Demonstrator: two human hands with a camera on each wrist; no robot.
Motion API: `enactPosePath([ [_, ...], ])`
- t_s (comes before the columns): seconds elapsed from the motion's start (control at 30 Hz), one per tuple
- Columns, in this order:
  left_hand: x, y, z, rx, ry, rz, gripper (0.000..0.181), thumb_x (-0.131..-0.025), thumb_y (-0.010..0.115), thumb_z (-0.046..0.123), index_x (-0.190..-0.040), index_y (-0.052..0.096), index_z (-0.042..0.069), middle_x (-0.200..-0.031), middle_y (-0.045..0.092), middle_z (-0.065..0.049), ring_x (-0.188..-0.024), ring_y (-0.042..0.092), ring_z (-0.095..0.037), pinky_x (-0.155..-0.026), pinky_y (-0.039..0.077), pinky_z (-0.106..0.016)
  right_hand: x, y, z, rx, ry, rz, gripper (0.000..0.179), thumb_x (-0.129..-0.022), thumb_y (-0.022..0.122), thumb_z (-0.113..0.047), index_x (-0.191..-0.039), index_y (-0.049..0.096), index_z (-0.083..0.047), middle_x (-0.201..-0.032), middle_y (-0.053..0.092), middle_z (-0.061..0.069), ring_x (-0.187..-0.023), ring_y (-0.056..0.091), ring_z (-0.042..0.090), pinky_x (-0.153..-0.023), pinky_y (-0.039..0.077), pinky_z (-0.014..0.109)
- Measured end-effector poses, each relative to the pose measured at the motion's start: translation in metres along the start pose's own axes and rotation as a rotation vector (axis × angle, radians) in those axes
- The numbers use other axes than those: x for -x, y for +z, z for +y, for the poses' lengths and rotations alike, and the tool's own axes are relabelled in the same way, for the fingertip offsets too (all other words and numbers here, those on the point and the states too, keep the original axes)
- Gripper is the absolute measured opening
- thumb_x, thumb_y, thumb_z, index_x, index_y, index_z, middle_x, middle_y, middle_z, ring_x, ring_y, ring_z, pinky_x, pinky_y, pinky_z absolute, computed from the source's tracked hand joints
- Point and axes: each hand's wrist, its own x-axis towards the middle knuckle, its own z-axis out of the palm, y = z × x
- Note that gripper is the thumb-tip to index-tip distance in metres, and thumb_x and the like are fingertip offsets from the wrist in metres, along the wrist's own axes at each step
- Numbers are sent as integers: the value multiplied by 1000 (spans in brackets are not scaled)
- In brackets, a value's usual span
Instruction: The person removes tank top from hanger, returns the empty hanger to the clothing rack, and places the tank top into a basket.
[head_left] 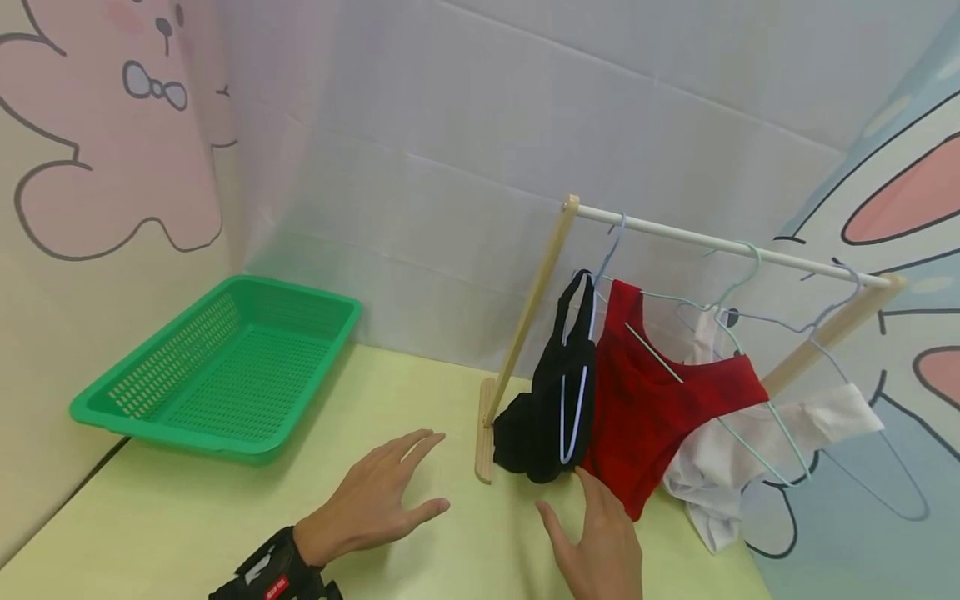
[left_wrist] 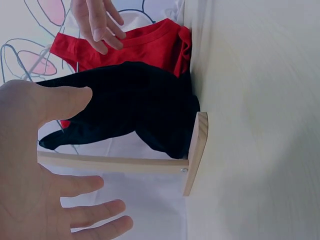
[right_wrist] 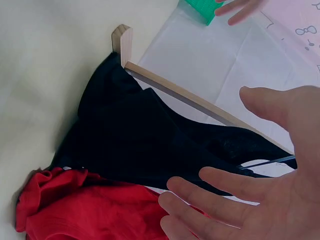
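In the head view my left hand (head_left: 372,498) hovers over the table left of the rack's foot, fingers spread and nothing in them. My right hand (head_left: 604,546) reaches in front of the rack, fingers extended, close to a black strappy top (head_left: 546,400). Whether it touches the cloth cannot be told. The black top hangs on a pale blue hanger (head_left: 576,417) at the rack's left end. Beside it a red tank top (head_left: 651,417) hangs on a mint green hanger (head_left: 772,433). Farther right, a white garment (head_left: 712,467) hangs askew from a lavender hanger (head_left: 911,492).
The clothes rack has a white rail (head_left: 675,233) and wooden posts (head_left: 534,308), with a wooden foot (head_left: 484,442) on the pale yellow table (head_left: 420,392). A green plastic basket (head_left: 240,375) stands at the left. Behind is a white sheet-covered wall (head_left: 420,167).
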Motion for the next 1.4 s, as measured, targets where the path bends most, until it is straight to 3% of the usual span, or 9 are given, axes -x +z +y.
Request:
enactPosePath([
  [0.33,-11,4,4,-5,-46,18,76,-96,69,63,-158,54,21,-156,58,-4,-139,59,-32,-107,50,-58,-7,-12,6,-5,47,-18,81,-93,79,-47,-155,50,-4,-156,54,26,-137,54,50,-111,43,70],
  [0.53,-23,-1,4,-2,-46,44,75,-96,70,62,-156,55,20,-154,59,-4,-138,60,-31,-106,51,-58,-16,-24,6,-65,-29,60,66,-103,69,-35,-156,47,-3,-155,53,25,-135,53,47,-114,41,68],
  [0.77,-35,-5,8,-2,-16,42,77,-97,68,62,-158,52,19,-156,58,-6,-140,58,-32,-108,50,-59,-25,-37,5,-94,-80,108,54,-108,60,-28,-154,49,-3,-157,51,24,-140,51,48,-117,37,68],
  [1.1,-44,-4,6,-2,-29,35,74,-98,64,65,-158,53,23,-156,58,-7,-139,59,-34,-108,49,-60,-31,-33,2,-109,-208,256,46,-106,62,-23,-146,56,-2,-149,58,23,-136,51,45,-118,37,68],
  [1.4,-53,-4,6,23,-9,64,73,-98,65,63,-158,53,23,-156,58,-5,-138,60,-32,-105,51,-59,-39,-39,2,-131,-216,303,44,-107,61,-22,-146,58,-2,-149,59,23,-133,55,46,-116,39,68],
])
